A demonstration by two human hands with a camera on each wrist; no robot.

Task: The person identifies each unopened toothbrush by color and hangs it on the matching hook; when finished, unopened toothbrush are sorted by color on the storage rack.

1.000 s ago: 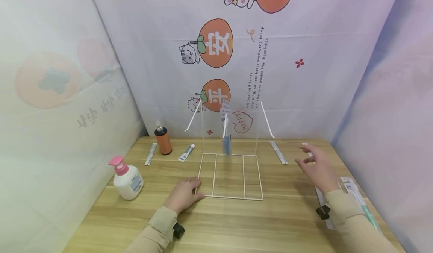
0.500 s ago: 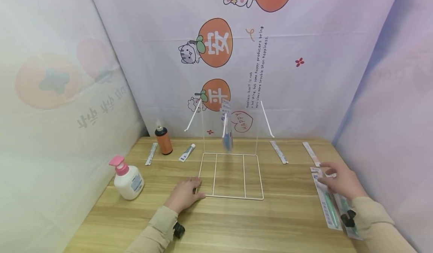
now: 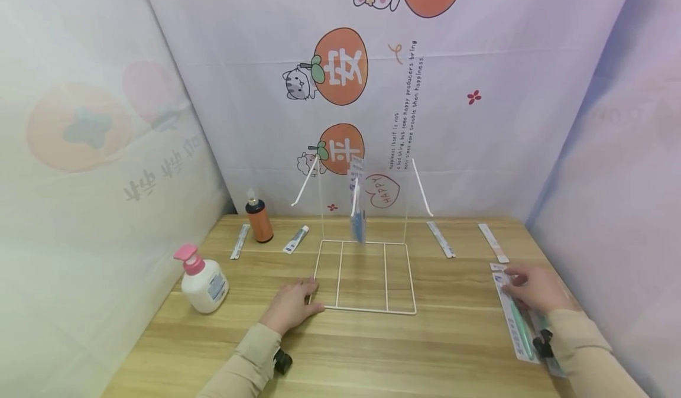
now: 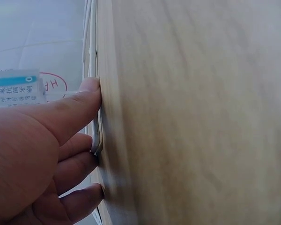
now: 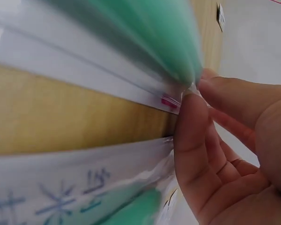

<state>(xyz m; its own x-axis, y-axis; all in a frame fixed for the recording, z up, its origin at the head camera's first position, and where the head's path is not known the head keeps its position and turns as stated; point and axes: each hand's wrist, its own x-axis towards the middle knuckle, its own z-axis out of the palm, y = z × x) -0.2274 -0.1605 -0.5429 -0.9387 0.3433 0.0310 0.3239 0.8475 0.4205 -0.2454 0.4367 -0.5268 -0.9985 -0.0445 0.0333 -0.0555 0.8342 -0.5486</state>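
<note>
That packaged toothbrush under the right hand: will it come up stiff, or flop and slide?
The toothbrush pack looks long, flat and thin, so probably light and somewhat bendy. Its glossy film may slide on the table. The right hand pinches only its end, so it could droop.

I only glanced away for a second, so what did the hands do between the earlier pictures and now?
The right hand came back from above the table's far right, dropped onto the packaged toothbrushes at the right edge and now pinches one pack's end. The left hand stayed resting on the white wire rack; the bottles did not move.
</note>
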